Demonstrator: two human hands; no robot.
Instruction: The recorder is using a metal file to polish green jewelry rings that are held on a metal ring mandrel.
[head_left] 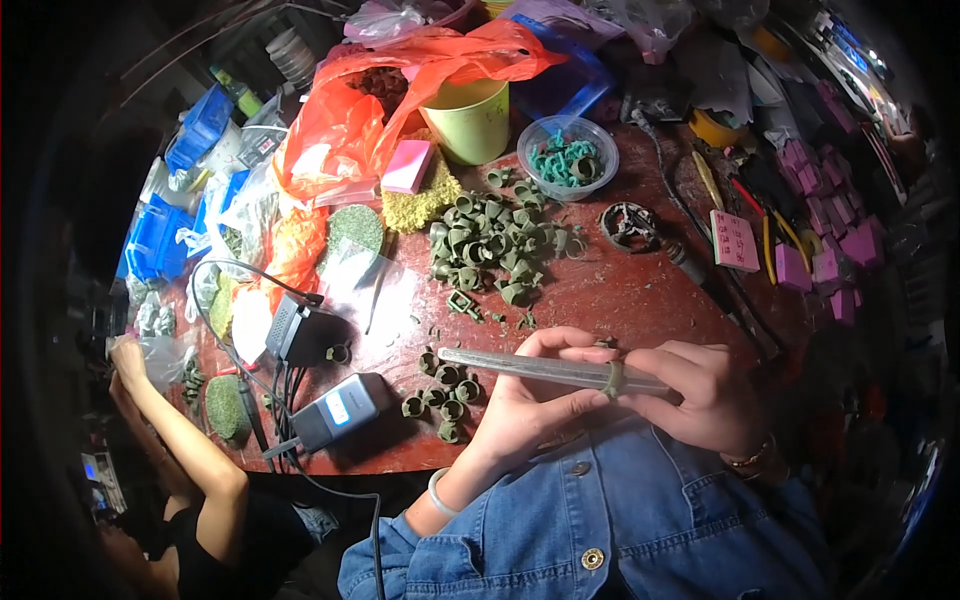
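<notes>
A long grey metal bar (510, 366), like a file or ring mandrel, lies across both hands near my denim-covered front. A small olive-green ring (616, 378), wax-like, sits around it. My left hand (555, 390) is closed at the ring, thumb against its edge; the far fingers are partly hidden behind the bar. With bent fingers my right hand (700, 390) grips the bar's right end, which its fingers cover. Several loose green rings (452, 410) lie just left of my left hand, and a larger heap of green rings (490, 235) is farther off.
Nearby stand a clear tub (568, 157) of teal pieces, a yellow-green cup (468, 120) and a red plastic bag (340, 140). A grey device (337, 412) with cables is at left. Pliers (790, 235) and pink blocks (830, 210) lie right. Another person's arm (170, 410) reaches in from the left.
</notes>
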